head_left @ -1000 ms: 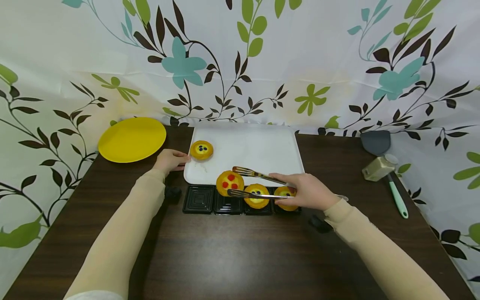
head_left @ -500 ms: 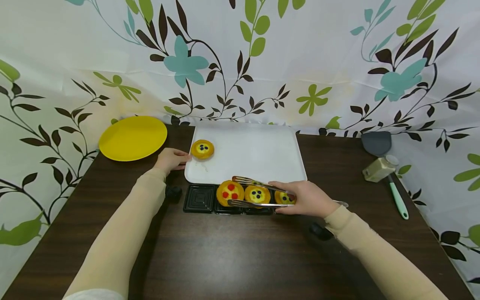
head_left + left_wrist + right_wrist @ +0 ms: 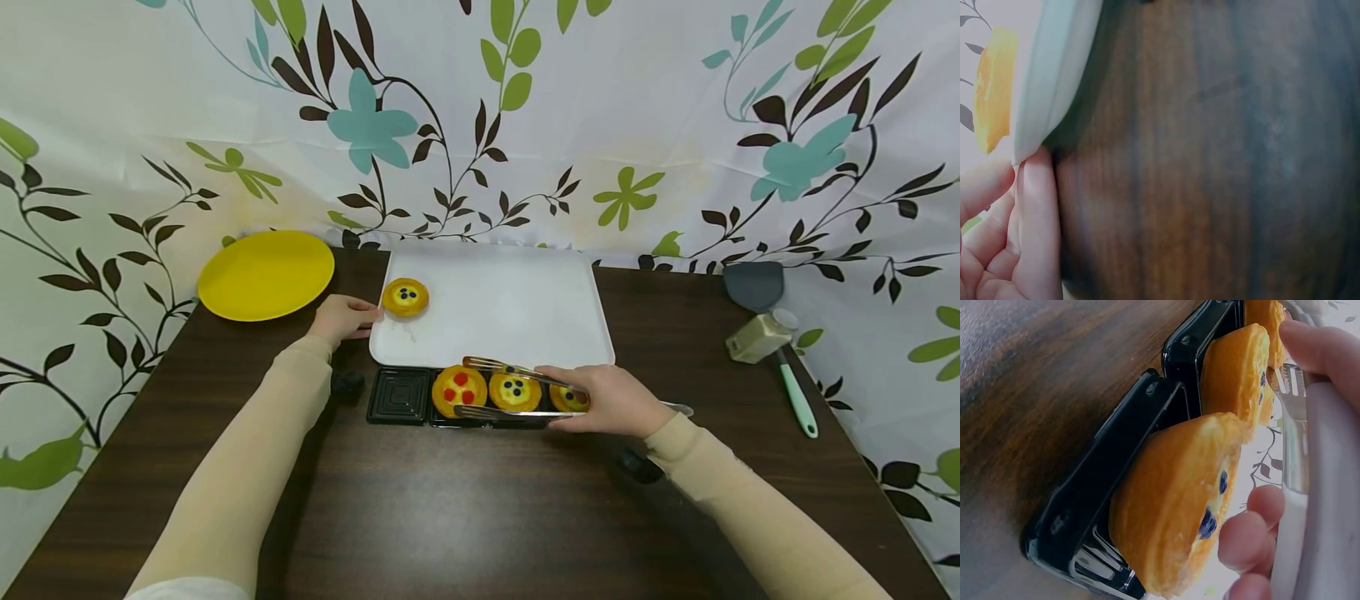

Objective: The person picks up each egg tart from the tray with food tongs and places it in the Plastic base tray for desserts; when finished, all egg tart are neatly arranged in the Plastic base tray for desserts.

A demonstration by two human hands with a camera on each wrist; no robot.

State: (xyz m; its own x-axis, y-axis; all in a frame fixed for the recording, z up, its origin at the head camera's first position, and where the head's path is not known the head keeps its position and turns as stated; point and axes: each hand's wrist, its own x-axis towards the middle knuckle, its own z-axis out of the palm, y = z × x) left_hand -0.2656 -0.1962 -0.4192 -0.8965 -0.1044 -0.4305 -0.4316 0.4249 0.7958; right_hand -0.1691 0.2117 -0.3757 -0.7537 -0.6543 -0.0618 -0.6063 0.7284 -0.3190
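Observation:
My left hand [image 3: 342, 320] pinches the left edge of a white tray [image 3: 510, 308] between thumb and fingers. Metal tongs [image 3: 483, 413] with slotted tips are held in my right hand [image 3: 618, 400], pointing left. Their spread arms lie either side of a tart with red toppings [image 3: 459, 392], low over the second compartment of a black sectioned tray [image 3: 398, 396]. Two blueberry tarts fill the compartments to its right: the nearer blueberry tart [image 3: 514, 390] and an end tart [image 3: 1166, 500], partly covered by the right hand in the head view. The leftmost compartment holds no tart.
Another blueberry tart [image 3: 405, 297] sits on the white tray's left side. A yellow plate [image 3: 266, 275] stands at the back left. At right lie a spatula [image 3: 797, 396] and a shaker jar [image 3: 761, 336]. A patterned curtain [image 3: 480, 125] hangs behind the table.
The tongs and the red-topped tart have come down toward me, from the white tray's front edge into the black tray's second compartment. My left hand stays on the tray edge.

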